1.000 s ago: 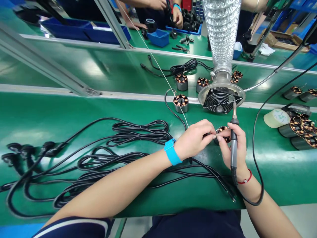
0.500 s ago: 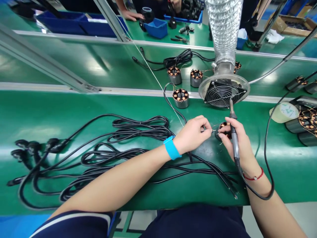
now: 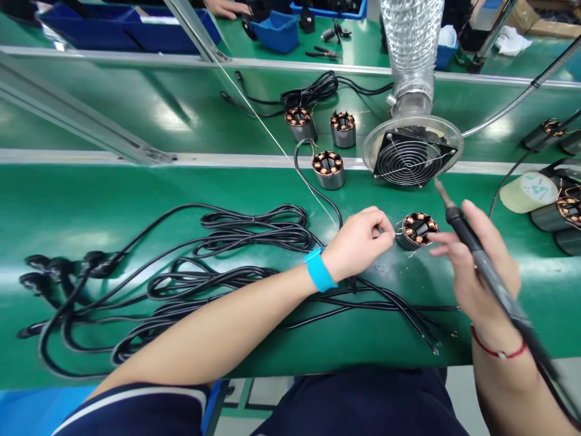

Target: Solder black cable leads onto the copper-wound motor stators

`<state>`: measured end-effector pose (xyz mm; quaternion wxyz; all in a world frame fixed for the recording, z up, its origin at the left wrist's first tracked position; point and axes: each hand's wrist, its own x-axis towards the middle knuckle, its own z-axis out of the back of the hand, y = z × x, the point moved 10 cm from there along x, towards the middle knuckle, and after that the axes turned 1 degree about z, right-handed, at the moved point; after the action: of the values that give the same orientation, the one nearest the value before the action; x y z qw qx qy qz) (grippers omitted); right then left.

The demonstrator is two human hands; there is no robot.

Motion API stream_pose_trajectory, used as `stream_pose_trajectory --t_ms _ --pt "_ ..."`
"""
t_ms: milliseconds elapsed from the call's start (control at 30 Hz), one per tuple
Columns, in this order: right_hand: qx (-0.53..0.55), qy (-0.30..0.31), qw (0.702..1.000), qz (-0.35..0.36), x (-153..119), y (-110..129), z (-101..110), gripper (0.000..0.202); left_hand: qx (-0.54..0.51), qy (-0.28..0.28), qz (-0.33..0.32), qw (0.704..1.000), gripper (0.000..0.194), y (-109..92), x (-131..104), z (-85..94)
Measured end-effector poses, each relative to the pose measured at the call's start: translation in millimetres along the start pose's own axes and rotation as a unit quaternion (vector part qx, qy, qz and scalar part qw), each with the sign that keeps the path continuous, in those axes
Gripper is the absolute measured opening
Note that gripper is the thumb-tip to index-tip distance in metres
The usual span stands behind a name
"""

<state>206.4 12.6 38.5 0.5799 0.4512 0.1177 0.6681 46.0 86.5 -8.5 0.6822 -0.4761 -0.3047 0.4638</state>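
My left hand (image 3: 363, 239), with a blue band at its wrist, pinches a thin wire end (image 3: 398, 234) at the left side of a copper-wound motor stator (image 3: 417, 231). The stator stands upright on the green table. To its right, my right hand (image 3: 481, 272) is closed round a soldering iron (image 3: 476, 251), whose tip points up and left below the fan grille (image 3: 411, 158). Its forefinger side and fingertips are near the stator's right edge. A thin strand of solder wire (image 3: 313, 192) slants down towards my left hand.
Coiled black cables (image 3: 254, 239) with plugs lie on the left. Several other stators (image 3: 328, 169) stand behind and at the right, near a pale yellow roll (image 3: 529, 192). A silver duct (image 3: 411, 54) hangs above the fan. A person's hand (image 3: 227, 8) rests across the partition.
My right hand has moved right with the soldering iron, away from the stator, which is now more exposed. The iron has tilted. My left hand has barely shifted. The view has moved slightly.
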Motion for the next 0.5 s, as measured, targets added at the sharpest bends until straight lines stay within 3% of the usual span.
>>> stream_pose_trajectory --t_ms 100,200,333,500 --pt "0.033 -0.068 0.997 0.003 -18.0 -0.4 18.1 0.035 0.007 -0.011 -0.001 1.0 0.013 -0.2 0.9 0.7" --pt "0.053 -0.103 0.991 0.071 -32.4 6.7 19.2 0.03 0.009 -0.017 -0.003 1.0 0.014 -0.4 1.5 1.8" --pt "0.08 -0.081 0.985 0.129 -38.0 13.1 8.8 0.028 0.007 -0.022 -0.007 1.0 0.014 -0.4 1.5 3.0" --pt "0.076 -0.064 0.987 0.125 -35.3 14.0 3.9 0.03 0.003 -0.024 -0.004 1.0 0.013 1.3 2.8 2.9"
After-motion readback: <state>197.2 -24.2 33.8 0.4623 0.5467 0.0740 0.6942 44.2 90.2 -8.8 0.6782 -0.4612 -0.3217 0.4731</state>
